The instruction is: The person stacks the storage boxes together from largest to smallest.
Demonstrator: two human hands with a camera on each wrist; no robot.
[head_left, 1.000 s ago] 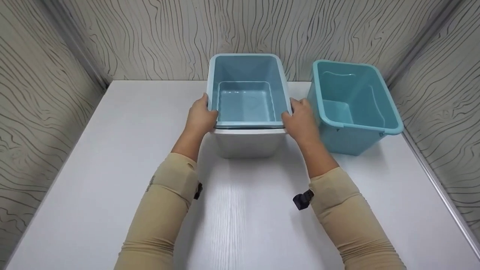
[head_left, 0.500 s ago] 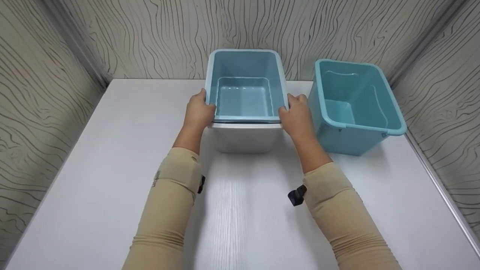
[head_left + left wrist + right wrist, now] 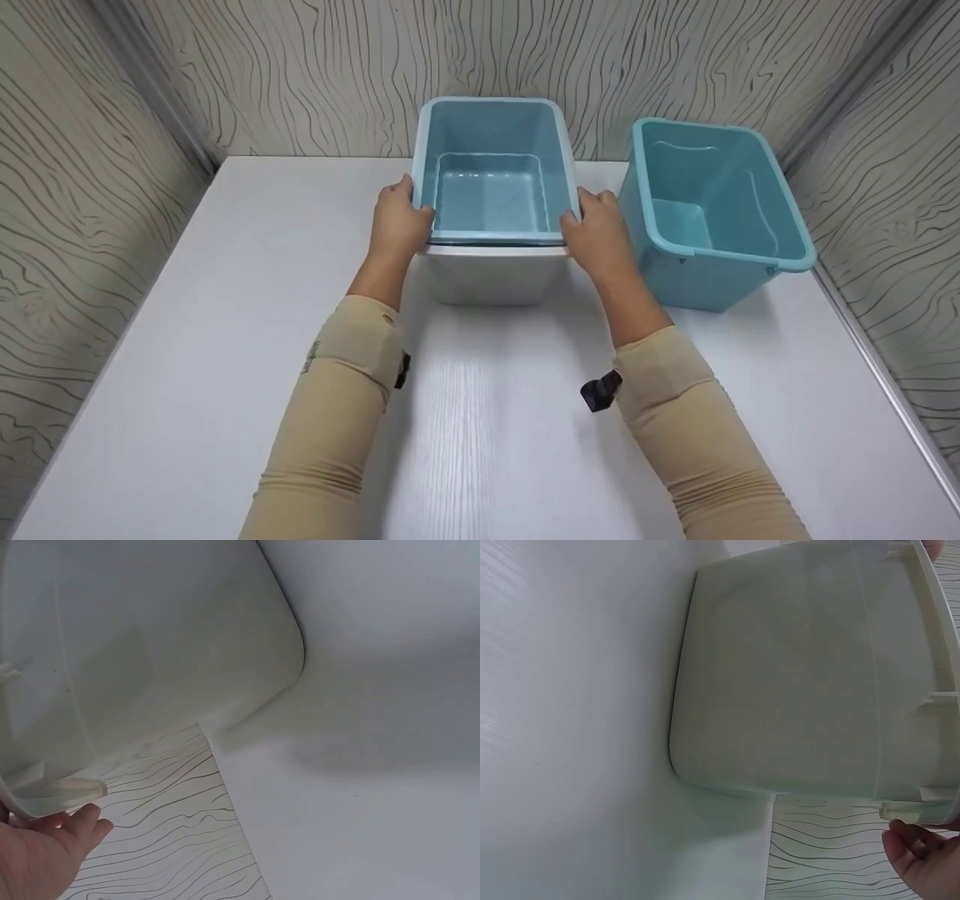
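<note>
A light blue plastic bin (image 3: 487, 199) sits nested inside a white bin (image 3: 491, 277), which stands upright near the back of the table. My left hand (image 3: 397, 221) grips the stacked rims at the near left corner, thumb on top. At the near right corner, my right hand (image 3: 596, 229) holds the rims the same way. In the left wrist view, fingers (image 3: 84, 829) curl beneath the white rim. The right wrist view has the white bin's wall (image 3: 795, 682) and fingertips (image 3: 901, 840) at its rim. Nothing lies inside the blue bin.
To the right, close beside my right hand, stands a teal bin (image 3: 720, 281) with an open top. A wood-patterned wall (image 3: 322, 75) rises behind the white table (image 3: 247, 315), with side walls at left and right.
The nested bins have slid slightly toward the back wall, with both hands still gripping them. Over the last half second they have hardly moved. The teal bin appears to stay in place.
</note>
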